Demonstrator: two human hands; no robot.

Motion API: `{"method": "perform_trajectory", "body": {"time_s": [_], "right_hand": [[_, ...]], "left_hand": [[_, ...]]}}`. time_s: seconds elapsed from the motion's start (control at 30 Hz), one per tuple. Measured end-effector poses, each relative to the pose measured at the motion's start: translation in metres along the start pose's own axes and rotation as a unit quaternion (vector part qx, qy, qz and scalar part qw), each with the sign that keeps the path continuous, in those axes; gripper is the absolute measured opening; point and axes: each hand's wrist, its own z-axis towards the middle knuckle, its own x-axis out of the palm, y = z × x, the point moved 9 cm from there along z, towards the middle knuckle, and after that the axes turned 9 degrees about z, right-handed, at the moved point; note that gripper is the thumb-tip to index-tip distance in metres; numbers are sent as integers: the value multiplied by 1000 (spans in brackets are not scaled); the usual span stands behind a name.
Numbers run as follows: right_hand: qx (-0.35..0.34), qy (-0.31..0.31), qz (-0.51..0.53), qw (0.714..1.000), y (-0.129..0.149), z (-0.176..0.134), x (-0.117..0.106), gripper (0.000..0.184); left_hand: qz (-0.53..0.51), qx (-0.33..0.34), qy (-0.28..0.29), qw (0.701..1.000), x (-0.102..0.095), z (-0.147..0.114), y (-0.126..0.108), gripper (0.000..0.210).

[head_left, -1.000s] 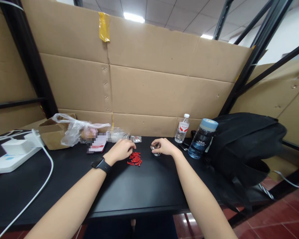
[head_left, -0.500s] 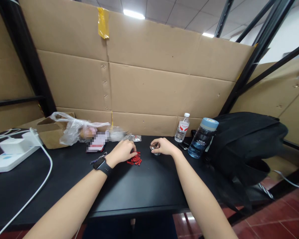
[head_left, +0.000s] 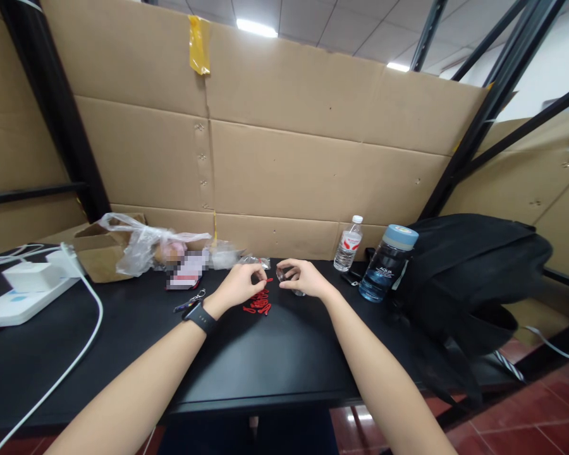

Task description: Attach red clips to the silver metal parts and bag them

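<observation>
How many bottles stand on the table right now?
2: a clear bottle near the cardboard wall, and a blue-lidded bottle beside the black backpack. Others may be hidden.

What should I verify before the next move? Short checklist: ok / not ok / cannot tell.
1. Left hand has a red loop at its fingertips: ok.
2. Right hand grips a clear round piece: ok.
3. Clear object under the right hand fully in view: not ok, mostly hidden.
4. Contents of that clear object: cannot tell.
5. Pile of red loops on the black table, beside the left hand: ok.
6. Water bottle capped and standing: ok.
</observation>
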Motion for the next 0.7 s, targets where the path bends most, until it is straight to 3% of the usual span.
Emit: {"method": "perform_trajectory", "body": {"time_s": [0.17, 0.37, 0.5, 0.63, 0.7], "right_hand": [[-28, -45, 107, 993, 9, 3, 11, 66], [-45, -83, 170, 981, 20, 2, 24, 59], [-57, -118, 180, 975, 28, 0, 27, 51], [-67, -142, 170, 973, 34, -2, 26, 50], [-71, -147, 169, 972, 36, -2, 26, 50]], "left_hand": [[-45, -44, -74, 995, -14, 1, 2, 12], [-2, -57, -106, 993, -19, 1, 2, 13], [-96, -55, -107, 988, -8, 2, 7, 19], [-194, -36, -151, 969, -2, 4, 13, 25], [-245, -33, -147, 958, 2, 5, 13, 29]]}}
